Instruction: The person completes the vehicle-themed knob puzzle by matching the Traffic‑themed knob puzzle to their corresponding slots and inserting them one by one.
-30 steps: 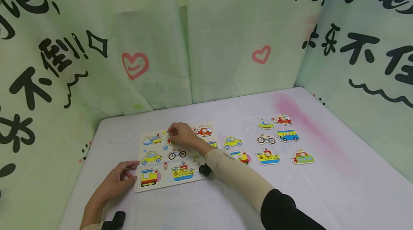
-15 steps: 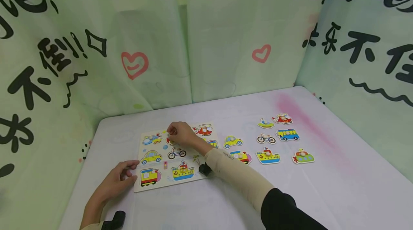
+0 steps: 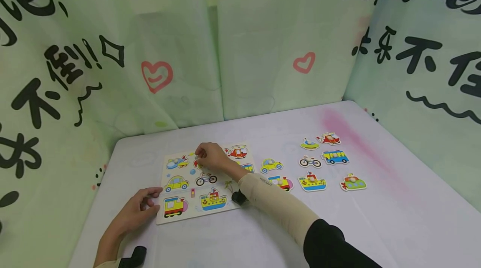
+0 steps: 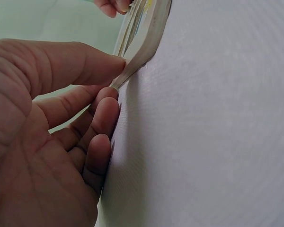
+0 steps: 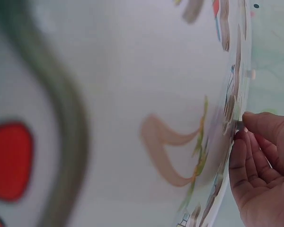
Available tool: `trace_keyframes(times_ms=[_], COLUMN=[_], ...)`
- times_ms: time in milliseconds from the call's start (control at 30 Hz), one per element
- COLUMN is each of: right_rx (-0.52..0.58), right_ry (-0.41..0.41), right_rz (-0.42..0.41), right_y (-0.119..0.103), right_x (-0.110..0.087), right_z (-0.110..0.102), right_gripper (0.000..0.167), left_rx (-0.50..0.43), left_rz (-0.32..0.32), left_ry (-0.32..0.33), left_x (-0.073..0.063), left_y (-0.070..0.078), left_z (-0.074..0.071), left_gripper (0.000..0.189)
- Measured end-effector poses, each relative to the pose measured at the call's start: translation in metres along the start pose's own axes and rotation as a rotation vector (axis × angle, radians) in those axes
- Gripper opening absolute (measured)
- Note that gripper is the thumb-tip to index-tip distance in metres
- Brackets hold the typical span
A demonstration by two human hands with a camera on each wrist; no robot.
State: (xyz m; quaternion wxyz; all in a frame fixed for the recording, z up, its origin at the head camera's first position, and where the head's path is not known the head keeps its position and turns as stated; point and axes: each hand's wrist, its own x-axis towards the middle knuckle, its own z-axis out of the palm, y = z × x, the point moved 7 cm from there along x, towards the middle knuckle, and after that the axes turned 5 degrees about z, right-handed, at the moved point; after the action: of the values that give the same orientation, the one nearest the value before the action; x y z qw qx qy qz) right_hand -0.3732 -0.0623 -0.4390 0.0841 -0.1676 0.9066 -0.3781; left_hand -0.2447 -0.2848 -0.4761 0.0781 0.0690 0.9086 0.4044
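A pale wooden peg puzzle board (image 3: 180,188) with vehicle pictures lies on the white table. My right hand (image 3: 214,157) is over its upper middle, thumb and fingers pinching the small knob (image 5: 240,125) of a puzzle piece. That piece is mostly hidden under the hand; a bit of red shows beside the fingertips. My left hand (image 3: 133,211) rests at the board's left edge, thumb tip and fingertips touching its side. In the left wrist view the thumb lies against the board's corner (image 4: 144,49). The airplane picture (image 3: 177,163) is left of the right hand.
Right of the board lie loose knobbed pieces: car (image 3: 271,165), train (image 3: 282,183), flying saucer (image 3: 309,145), helicopter (image 3: 328,139), bicycle (image 3: 310,162), bus (image 3: 335,158), boat (image 3: 312,182) and submarine (image 3: 353,183). Green printed curtains (image 3: 255,72) stand behind the table. The right forearm crosses the board's right side.
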Motion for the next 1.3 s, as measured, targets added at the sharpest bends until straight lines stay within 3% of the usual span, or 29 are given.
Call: trace_keyframes(times_ms=[600,800,1300], right_rx=[0.117,0.112,0.158], right_ry=[0.058,0.072,0.112], right_rz=[-0.048,-0.069,-0.115], right_y=[-0.001,0.001,0.012], right_x=[-0.008,-0.014,-0.033], right_z=[-0.011,-0.015,-0.046], right_gripper=[0.021,0.021,0.025], left_rx=[-0.012,-0.022,-0.021], left_rz=[0.016,0.010,0.004], left_ry=[0.003,0.003,0.003], left_x=[0.000,-0.001,-0.001], left_y=[0.002,0.001,0.001], left_z=[-0.001,0.000,0.000], left_gripper=[0.052,0.052,0.053])
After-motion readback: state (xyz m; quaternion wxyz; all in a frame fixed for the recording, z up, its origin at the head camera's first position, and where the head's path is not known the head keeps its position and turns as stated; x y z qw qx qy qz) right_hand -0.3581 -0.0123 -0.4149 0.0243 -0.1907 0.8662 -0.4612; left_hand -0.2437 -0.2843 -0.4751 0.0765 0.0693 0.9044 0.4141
